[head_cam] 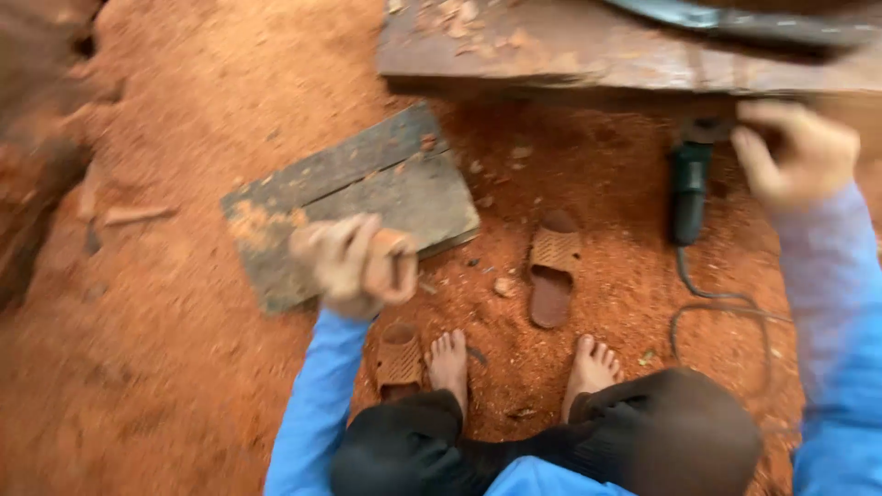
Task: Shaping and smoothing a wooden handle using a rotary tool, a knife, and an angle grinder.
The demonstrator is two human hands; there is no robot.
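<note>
Down low, seated over red sawdust ground (165,367), bare feet out front. Left hand (354,264) closed around a small brownish handle (397,262); what kind of tool it belongs to is blurred, cannot tell. It hovers over the near edge of a grey weathered board (367,193) lying flat on the dust. Right hand (795,152) raised at the edge of a long plank (588,55), fingers curled; whether it grips anything cannot be told. Green power tool (689,188) lies just left of that hand, cord (726,303) trailing toward the knees. Two brown sandals (553,271) near the feet.
</note>
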